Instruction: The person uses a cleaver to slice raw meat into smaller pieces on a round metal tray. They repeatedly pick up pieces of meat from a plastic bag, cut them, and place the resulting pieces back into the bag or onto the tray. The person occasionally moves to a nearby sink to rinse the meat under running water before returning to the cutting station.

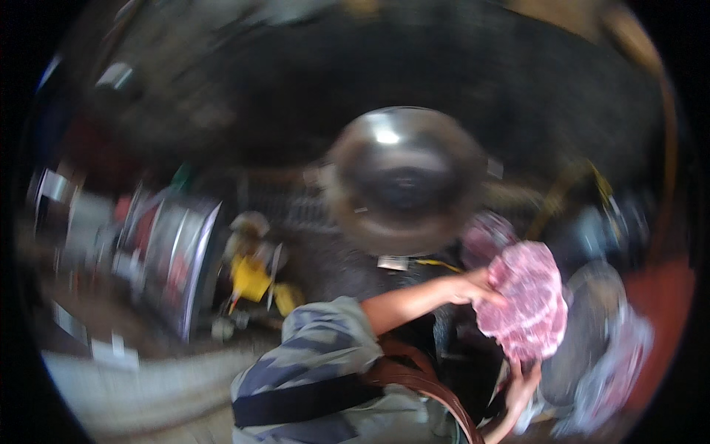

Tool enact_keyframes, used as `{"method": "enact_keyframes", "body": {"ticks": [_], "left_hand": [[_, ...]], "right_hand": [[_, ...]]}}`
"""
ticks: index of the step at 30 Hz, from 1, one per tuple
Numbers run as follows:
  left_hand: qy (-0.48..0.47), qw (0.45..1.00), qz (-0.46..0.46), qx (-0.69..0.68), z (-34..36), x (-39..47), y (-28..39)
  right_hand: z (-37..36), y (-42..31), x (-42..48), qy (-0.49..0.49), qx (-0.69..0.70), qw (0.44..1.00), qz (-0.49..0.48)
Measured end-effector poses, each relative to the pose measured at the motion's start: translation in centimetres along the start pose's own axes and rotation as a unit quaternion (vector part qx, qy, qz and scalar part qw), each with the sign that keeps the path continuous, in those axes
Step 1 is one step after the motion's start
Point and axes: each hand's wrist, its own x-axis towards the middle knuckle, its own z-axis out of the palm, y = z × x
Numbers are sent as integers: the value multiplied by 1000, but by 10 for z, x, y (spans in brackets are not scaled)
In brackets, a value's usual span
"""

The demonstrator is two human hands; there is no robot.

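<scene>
A large slab of raw marbled meat [524, 302] is held up between my two hands at the right. My left hand [478, 288] grips its left edge, with the thumb lying over the face of the meat. From below, my right hand [521, 380] holds the bottom edge with its fingers. Behind the slab, to its upper left, another dark red piece of meat [488, 238] shows, blurred. A round, shiny metal bowl or pan [407, 183] stands in front of me, beyond my left forearm.
A dark round board or block [582, 333] lies right of the meat, beside a clear plastic bag [615, 372] with reddish contents. A red surface [663, 322] is at the far right. Yellow objects [250, 277] lie to the left, near a blurred glass-like panel [177, 261].
</scene>
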Motion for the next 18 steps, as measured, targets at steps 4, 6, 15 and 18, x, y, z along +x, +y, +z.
{"method": "enact_keyframes", "body": {"ticks": [4, 6, 15, 18], "left_hand": [[140, 982, 125, -34, 24, -94, 51], [210, 962, 174, -9, 35, -157, 74], [451, 705, 536, -109, -43, -494, 87], [457, 635, 609, -129, -86, -654, 71]], "right_hand": [[10, -63, 13, -148, -141, 970, -132], [46, -112, -6, -226, -106, 955, -160], [378, -215, -136, -403, -304, 772, -386], [469, -213, -205, -420, -299, 783, -347]]}}
